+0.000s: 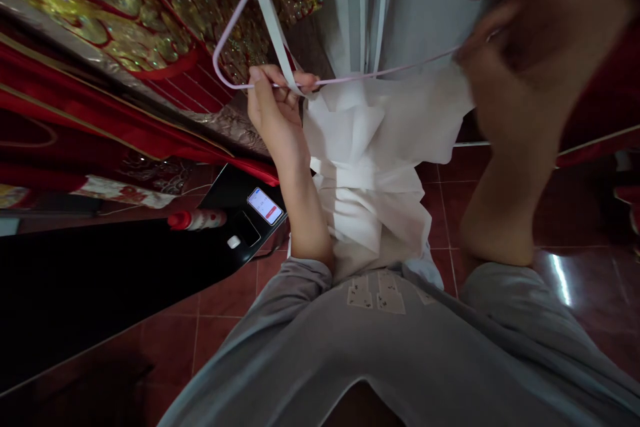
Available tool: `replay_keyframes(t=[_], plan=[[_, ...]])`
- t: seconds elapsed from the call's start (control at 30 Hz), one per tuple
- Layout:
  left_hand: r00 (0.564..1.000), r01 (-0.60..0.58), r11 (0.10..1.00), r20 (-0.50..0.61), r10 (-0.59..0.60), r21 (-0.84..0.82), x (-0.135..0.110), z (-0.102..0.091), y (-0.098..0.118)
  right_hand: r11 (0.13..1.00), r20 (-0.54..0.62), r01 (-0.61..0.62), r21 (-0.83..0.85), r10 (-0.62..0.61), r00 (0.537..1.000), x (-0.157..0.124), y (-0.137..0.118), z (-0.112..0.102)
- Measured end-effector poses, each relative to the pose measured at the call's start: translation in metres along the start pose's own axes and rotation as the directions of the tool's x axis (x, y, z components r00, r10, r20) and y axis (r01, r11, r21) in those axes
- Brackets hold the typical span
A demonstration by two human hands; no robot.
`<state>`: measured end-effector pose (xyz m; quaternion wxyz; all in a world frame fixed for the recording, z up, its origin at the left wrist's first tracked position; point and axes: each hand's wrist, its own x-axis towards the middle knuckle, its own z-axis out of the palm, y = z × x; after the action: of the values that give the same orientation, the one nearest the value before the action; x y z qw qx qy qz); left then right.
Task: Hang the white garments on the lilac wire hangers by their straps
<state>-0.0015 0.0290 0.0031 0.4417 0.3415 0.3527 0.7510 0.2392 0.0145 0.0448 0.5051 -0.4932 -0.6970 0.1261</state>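
Note:
My left hand [283, 97] is closed around the lower bar of a pale pink clothes hanger [227, 23]. A white strap [275, 30] loops over the hanger's sloping arm and passes down by my fingers. Below hangs a white, layered, ruffled garment [370, 147], its top edge near the bar. My right hand [530, 47], smeared by motion, is raised at the upper right. Its fingertips pinch a thin, taut, pale pink strap [410, 68] that runs across from the hanger bar; where this strap begins is unclear.
Red and gold sequined clothes [165, 7] hang at the upper left. A black table [125, 287] at left bears a lit phone [265, 205], a dark phone [247, 229], a white earbud case [233, 241] and a red-capped bottle [197, 219]. Grey fabric [430, 0] hangs ahead, above red floor tiles [225, 293].

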Motion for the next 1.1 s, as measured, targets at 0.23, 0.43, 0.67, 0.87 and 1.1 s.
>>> replay_keyframes(t=[0.23,0.43,0.67,0.87,1.1], plan=[[0.997,0.035,0.990,-0.073,-0.025,0.137,-0.009,0.005,-0.001,0.979,0.107,-0.154,0.136,0.140,0.984,-0.044,-0.009,0.064],[0.975,-0.215,0.941,-0.003,0.224,0.261,-0.012,-0.010,-0.020,0.957,-0.065,-0.192,0.218,0.211,0.975,-0.047,-0.003,0.091],[0.992,-0.110,0.937,0.100,0.081,0.332,-0.018,-0.037,0.008,0.941,-0.037,-0.290,0.174,0.301,0.953,-0.049,-0.001,0.102],[0.976,0.019,0.958,0.204,-0.080,0.285,-0.037,-0.013,0.034,0.937,-0.077,-0.209,0.279,0.239,0.968,-0.045,0.007,0.106],[0.981,0.138,0.978,0.158,-0.113,-0.158,-0.021,0.018,0.074,0.914,-0.075,-0.193,0.358,0.234,0.969,-0.044,0.008,0.102]])
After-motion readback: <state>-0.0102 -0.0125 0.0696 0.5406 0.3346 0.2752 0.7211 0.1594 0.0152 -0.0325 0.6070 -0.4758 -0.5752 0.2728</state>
